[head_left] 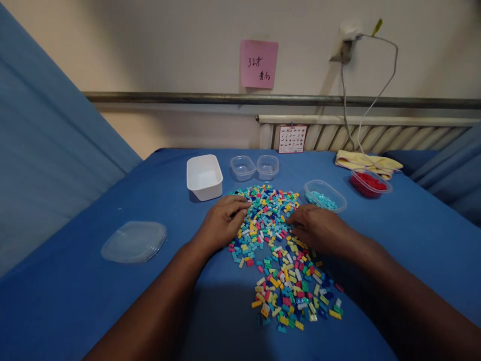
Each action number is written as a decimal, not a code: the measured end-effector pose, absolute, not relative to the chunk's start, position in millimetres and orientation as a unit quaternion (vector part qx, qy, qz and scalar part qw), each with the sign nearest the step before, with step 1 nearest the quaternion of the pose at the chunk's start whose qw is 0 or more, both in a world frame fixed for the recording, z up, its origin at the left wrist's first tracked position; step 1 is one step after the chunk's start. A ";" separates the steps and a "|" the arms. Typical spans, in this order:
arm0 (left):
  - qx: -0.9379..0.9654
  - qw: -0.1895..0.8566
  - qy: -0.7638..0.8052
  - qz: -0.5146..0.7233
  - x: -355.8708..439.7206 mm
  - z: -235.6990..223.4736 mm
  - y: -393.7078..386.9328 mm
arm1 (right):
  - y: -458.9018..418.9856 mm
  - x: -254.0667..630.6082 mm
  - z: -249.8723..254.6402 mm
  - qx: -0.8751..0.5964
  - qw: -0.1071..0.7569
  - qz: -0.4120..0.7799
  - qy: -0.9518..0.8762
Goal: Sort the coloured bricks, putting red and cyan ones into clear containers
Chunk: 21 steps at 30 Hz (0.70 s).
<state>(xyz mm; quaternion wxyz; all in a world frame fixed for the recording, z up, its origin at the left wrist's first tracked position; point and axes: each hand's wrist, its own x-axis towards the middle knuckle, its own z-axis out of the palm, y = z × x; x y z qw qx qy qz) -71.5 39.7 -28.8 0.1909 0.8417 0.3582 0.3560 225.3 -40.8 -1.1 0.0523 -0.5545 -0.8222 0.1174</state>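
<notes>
A wide heap of small toy building bricks (263, 215) in blue, yellow, green, pink and white lies on the blue cloth. At its left edge rests my left hand (224, 220), fingers curled and thumb drawn in close to them. My right hand (315, 226) touches the heap's right edge, with bent fingertips lowered among the bricks and the thumb tucked near them. Whatever either hand holds is hidden or too small to make out. Just beyond my right hand, a clear tub (341, 204) contains light-blue bricks. Another clear tub (389, 189), farther right, contains red bricks.
A white bin (205, 193) and two clear tubs, a left one (243, 175) and a right one (267, 175), stand behind the heap. Stacked clear lids (135, 241) lie at left. A yellow cloth (361, 160) is at the back right, beneath a hanging cable (394, 62).
</notes>
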 end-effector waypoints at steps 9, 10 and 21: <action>0.735 0.244 0.474 0.418 -76.7 -32.3 54.5 | -45.6 222.1 -11.7 -0.541 0.116 0.133 -0.823; 0.738 0.244 0.471 0.417 -76.2 -33.9 54.6 | -46.2 222.3 -13.9 -0.537 0.125 0.128 -0.824; 0.802 0.206 0.399 0.393 -75.8 -42.0 54.5 | -36.3 284.0 -6.5 -0.573 0.378 -0.036 -0.726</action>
